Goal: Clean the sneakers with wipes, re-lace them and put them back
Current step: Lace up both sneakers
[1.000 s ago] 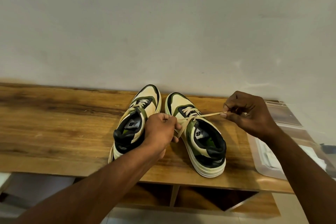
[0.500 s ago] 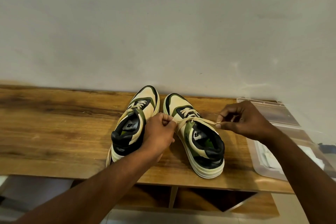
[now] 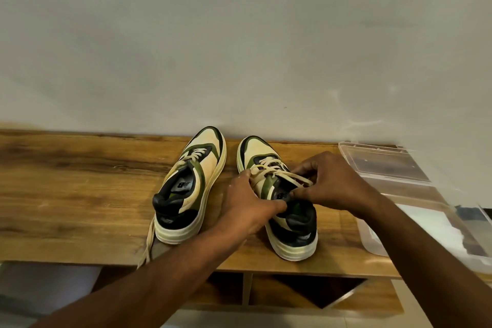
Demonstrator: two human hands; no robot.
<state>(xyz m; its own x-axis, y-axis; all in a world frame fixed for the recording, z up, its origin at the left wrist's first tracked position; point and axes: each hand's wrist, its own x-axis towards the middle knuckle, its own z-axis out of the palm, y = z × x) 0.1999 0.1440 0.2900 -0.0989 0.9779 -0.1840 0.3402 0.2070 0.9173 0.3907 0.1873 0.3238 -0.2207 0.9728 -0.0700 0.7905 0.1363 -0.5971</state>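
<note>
Both hands work over the right sneaker (image 3: pixel 277 194), and each grip is narrow, curled onto that shoe's cream lace (image 3: pixel 271 172). The left hand (image 3: pixel 247 202) comes in from the near left; its fingertips pinch the lace at the shoe's left edge, and its thumb lies across the opening of the shoe. The right hand (image 3: pixel 332 181) reaches in from the near right, fingers bent down over the tongue, pinching the lace strands that cross the upper; exactly which strand sits between the fingers cannot be told. The right sneaker stands upright on the wooden bench (image 3: pixel 80 194), toe toward the far wall (image 3: pixel 239 34), heel toward the near edge.

Just to its left, apart from it, the left sneaker (image 3: pixel 190 186) stands the same way, untouched by either hand. Its loose lace (image 3: pixel 149 239) trails down past the heel and hangs over the near edge of the bench.

At the right end of the bench sits a clear plastic box (image 3: pixel 383 165), its contents too blurred to name. Below the bench top, open compartments (image 3: pixel 306 290) show.
</note>
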